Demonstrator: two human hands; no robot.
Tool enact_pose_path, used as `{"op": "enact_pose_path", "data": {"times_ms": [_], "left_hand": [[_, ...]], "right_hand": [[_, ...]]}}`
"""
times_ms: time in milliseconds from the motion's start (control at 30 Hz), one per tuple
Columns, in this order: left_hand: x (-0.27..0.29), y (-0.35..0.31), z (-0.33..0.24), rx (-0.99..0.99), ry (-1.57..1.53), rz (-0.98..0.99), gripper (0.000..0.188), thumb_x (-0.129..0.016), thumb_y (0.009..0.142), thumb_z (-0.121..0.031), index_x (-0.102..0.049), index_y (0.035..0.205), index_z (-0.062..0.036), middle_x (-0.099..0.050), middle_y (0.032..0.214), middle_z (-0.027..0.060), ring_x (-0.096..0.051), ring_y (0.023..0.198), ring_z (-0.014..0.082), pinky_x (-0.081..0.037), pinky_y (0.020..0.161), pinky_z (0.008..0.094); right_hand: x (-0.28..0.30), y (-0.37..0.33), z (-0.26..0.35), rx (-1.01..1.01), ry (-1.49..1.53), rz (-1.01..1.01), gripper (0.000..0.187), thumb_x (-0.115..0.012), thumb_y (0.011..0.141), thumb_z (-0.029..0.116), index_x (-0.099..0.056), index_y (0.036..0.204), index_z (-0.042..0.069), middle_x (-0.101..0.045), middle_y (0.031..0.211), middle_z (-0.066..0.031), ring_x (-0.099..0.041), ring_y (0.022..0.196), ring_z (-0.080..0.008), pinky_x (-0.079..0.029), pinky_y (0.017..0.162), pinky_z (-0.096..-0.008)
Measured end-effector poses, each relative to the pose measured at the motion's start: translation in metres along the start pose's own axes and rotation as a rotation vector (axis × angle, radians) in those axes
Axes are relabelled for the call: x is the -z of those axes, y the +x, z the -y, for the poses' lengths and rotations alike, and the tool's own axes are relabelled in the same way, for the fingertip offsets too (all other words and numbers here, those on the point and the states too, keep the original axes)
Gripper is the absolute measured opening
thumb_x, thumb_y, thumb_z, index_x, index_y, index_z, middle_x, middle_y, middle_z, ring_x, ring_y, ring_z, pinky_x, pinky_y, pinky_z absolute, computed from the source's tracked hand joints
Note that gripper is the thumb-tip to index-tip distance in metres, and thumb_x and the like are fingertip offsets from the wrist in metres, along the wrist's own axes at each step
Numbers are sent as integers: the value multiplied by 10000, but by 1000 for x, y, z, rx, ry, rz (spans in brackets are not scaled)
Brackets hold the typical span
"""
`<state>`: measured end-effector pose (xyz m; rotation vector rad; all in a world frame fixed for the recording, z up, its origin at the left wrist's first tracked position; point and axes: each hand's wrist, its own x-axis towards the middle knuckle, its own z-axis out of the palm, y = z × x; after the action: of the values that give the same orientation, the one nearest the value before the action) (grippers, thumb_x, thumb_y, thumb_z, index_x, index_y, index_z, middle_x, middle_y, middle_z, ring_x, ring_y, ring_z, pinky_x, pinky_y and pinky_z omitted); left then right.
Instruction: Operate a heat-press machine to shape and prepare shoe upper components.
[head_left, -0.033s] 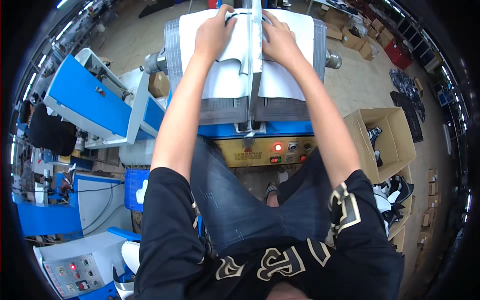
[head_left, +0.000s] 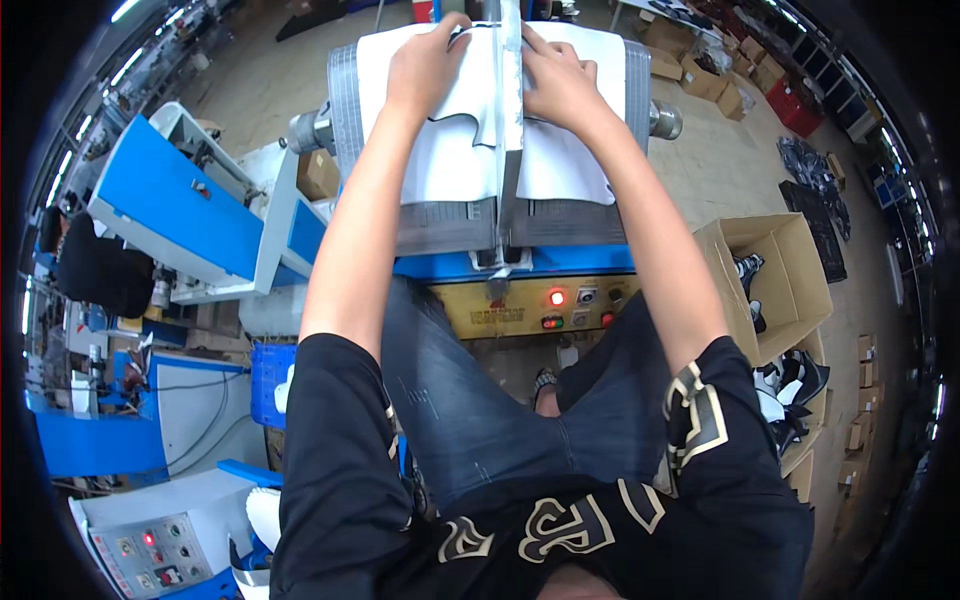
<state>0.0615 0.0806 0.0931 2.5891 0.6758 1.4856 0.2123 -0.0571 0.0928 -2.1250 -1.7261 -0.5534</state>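
My left hand [head_left: 425,70] rests on a white sheet piece [head_left: 465,95] with a dark curved edge, its thumb and forefinger closed around the dark edge at the far end. On the other side of an upright metal bar [head_left: 511,110], my right hand [head_left: 560,88] lies on the white material with its fingers spread; the bar hides some of its fingertips. A larger white sheet [head_left: 445,175] lies beneath, draped over a wide grey padded drum [head_left: 345,95]. Part of the work behind the bar is hidden.
Below the drum is a yellow control panel [head_left: 490,311] with a lit red lamp. Blue and white machines [head_left: 180,195] stand at the left. An open cardboard box [head_left: 780,300] holding dark and white pieces is at my right, with more boxes [head_left: 705,78] on the floor beyond.
The large white sheet's near edge has shifted slightly toward me. My right hand's fingers have bent and spread a little more; my left hand has barely moved.
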Motion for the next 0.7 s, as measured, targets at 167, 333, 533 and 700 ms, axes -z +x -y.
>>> {"op": "enact_pose_path", "data": {"times_ms": [167,333,533,700], "left_hand": [[9,14,4,-100,151,203,301,-612,928,-313,-722,1138,-128,-680,1176,158,-659,1026,346,-501,896,471],[21,13,-9,-369,619,474,686,-693,842,-478,-546,1384,-84,-460,1506,171,-453,1387,289,-260,1187,521],[10,19,-22,-398,758,603,1086,-812,639,-659,-517,1364,95,-462,1477,257,-425,1401,364,-240,1216,443],[-1,30,-14,-350,710,610,1103,-892,578,-567,-511,1342,132,-484,1445,271,-449,1379,371,-324,1180,430]], "right_hand": [[0,10,1,93,-236,211,928,-819,715,419,-409,1508,165,-310,1612,-12,-274,1488,-303,-186,1158,-659],[-16,5,0,120,-257,73,1063,-822,719,341,-234,1573,106,-267,1632,-50,-219,1517,-268,-170,1198,-598],[-23,18,-8,125,-218,163,1073,-802,734,349,-198,1584,98,-215,1649,-87,-183,1531,-235,-140,1213,-582],[-11,37,-10,94,-262,220,1167,-812,702,451,-149,1595,99,-171,1664,-86,-161,1536,-217,-124,1218,-580]]}}
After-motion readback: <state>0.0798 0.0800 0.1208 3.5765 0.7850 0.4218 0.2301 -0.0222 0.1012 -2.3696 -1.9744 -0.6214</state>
